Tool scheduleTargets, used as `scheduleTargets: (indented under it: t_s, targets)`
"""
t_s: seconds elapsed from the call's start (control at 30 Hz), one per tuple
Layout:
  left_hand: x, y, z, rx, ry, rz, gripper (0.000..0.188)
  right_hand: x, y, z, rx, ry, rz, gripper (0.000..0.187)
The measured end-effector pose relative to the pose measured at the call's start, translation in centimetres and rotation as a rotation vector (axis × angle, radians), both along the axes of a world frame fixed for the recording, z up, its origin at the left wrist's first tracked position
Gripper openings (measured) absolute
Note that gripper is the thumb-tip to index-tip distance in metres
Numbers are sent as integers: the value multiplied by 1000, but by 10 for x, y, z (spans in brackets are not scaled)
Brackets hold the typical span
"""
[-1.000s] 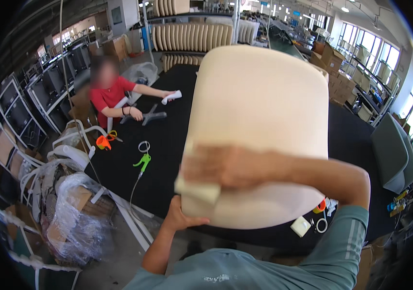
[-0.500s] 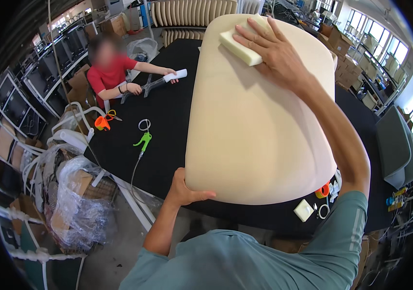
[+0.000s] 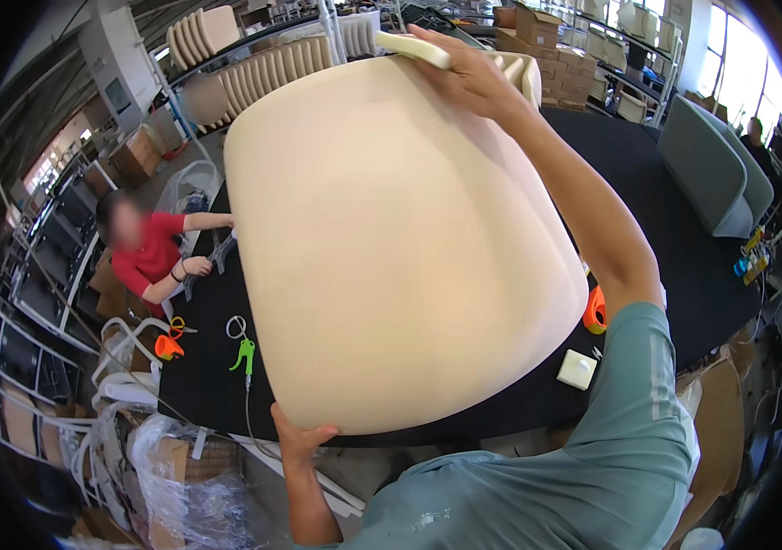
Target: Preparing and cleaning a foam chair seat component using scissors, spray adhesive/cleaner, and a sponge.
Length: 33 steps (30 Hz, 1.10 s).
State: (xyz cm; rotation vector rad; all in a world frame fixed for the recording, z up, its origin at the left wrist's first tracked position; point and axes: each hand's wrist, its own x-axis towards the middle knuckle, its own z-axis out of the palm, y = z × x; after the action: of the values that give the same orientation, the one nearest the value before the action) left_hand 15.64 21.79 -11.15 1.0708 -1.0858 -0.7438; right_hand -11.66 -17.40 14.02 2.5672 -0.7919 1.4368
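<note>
A large cream padded chair panel (image 3: 400, 247) is tilted up over the black table (image 3: 611, 174). My left hand (image 3: 304, 438) grips its lower left corner, thumb on the front face and fingers mostly hidden behind. At the panel's top edge, my right hand (image 3: 469, 78) is closed on a pale yellow sponge block (image 3: 414, 49). Right of the panel lie an orange tape roll (image 3: 595, 310) and a small off-white foam block (image 3: 576, 369). On the left, a green air blow gun (image 3: 242, 356) rests on the table with its hose trailing toward me.
A co-worker in red (image 3: 148, 255) sits at the table's left side. Yellow-handled scissors (image 3: 177, 325) and an orange tape holder (image 3: 168, 346) lie nearby. Plastic-wrapped goods (image 3: 180, 486) stand lower left. Grey-green chair shells (image 3: 707, 174) sit far right, and cream panels (image 3: 272, 78) line a rack behind.
My right hand has moved with the sponge from the panel's face up to its top edge. The panel appears turned and further left in view; the view itself has shifted too.
</note>
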Motion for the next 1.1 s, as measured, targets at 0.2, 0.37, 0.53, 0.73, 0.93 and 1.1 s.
scheduleTargets:
  t_s: [0.2, 0.37, 0.53, 0.73, 0.93, 1.1]
  targets:
    - [18, -9, -9, -65, -21, 70, 112, -77, 0, -50, 434, -281, -54, 45]
    - [40, -9, -26, -28, -35, 122, 118, -138, 30, -135, 758, -353, 37, 55]
    - [72, 9, -43, 57, 56, 118, 126, -143, 137, -166, 970, -503, 147, 41]
    - [53, 14, -26, 108, 52, 38, 125, -128, 262, -147, -1, 473, 222, 43]
    - [52, 40, -38, 182, -27, 10, 120, -127, 125, -101, 13, 107, -113, 74]
    - [3, 26, -19, 11, -41, 33, 108, -34, 222, -111, -33, 520, 538, 66]
